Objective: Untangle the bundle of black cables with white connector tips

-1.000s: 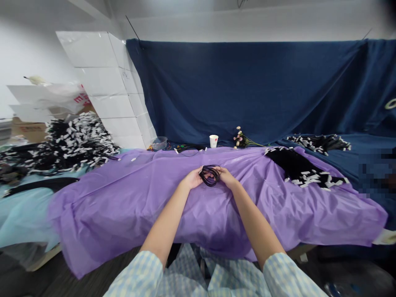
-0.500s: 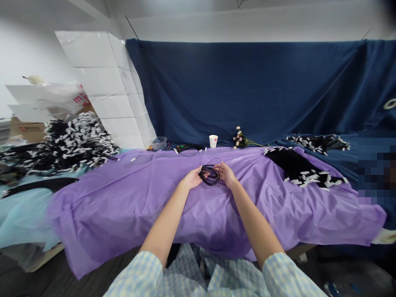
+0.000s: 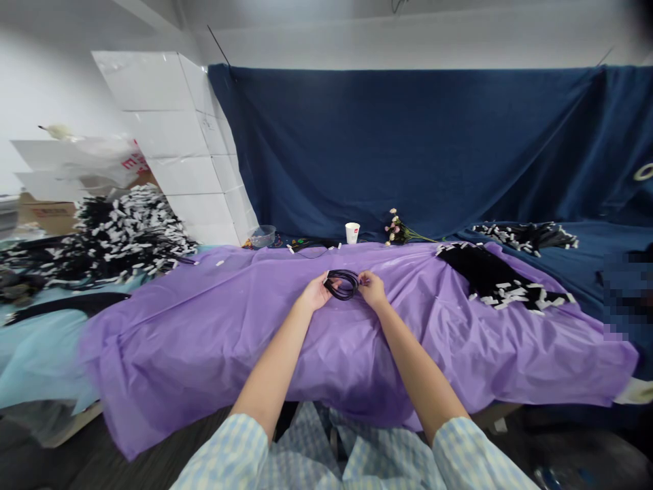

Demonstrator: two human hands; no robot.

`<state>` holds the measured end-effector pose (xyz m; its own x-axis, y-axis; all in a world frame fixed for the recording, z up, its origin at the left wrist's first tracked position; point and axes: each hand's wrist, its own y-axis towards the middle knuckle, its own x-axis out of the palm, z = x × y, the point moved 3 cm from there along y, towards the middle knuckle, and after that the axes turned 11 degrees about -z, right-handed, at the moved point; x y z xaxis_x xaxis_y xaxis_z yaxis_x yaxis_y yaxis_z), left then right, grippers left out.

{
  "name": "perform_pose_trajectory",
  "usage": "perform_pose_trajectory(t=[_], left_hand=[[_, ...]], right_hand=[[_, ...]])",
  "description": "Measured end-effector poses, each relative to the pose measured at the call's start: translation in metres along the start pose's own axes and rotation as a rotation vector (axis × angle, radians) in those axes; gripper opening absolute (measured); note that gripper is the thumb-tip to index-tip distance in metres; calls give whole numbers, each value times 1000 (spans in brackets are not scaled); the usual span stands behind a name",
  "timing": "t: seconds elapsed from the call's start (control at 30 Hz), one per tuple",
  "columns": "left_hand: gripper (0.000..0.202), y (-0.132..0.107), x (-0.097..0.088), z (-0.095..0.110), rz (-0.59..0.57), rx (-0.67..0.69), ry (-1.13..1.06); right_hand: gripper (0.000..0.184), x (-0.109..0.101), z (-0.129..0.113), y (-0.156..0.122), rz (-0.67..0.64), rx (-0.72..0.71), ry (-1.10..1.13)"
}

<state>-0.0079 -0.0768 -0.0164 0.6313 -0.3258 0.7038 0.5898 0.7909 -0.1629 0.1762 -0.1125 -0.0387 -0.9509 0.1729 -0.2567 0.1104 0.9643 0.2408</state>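
A black cable [image 3: 345,273], wound into a loose coil of several loops, is held up over the purple cloth [image 3: 214,340]. My left hand [image 3: 317,292] is closed on the coil's left side, where a small white piece shows by the fingertips. On the other side my right hand [image 3: 372,288] pinches the coil's right edge with thumb and fingers. Which strand lies between the right fingertips is too small to tell.
At right lies a bundle of black cables with white ends [image 3: 505,292]; a big heap of similar cables [image 3: 132,231] is at left. Along the back stand a paper cup [image 3: 352,233], artificial flowers [image 3: 400,231] and a clear plastic bowl [image 3: 262,235]. White boxes [image 3: 173,136] are stacked behind.
The thin loop that stuck up above the coil is now drawn in with the rest. The coil looks rounder, and my right hand has lowered slightly with its fingers more curled.
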Motion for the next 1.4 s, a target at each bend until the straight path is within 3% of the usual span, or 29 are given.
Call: perform_pose_trajectory(t=[0.2, 0.7, 1.07, 1.4], left_hand=[[26, -1, 2, 0, -25, -3, 4], [25, -6, 11, -3, -106, -56, 61], [24, -7, 13, -5, -124, -49, 81], [24, -4, 9, -5, -127, -40, 89]], right_hand=[[24, 4, -3, 1, -91, -52, -109], [29, 15, -16, -9, -438, -182, -115], [29, 16, -15, -8, -531, -185, -151], [27, 16, -9, -5, -511, -175, -117]])
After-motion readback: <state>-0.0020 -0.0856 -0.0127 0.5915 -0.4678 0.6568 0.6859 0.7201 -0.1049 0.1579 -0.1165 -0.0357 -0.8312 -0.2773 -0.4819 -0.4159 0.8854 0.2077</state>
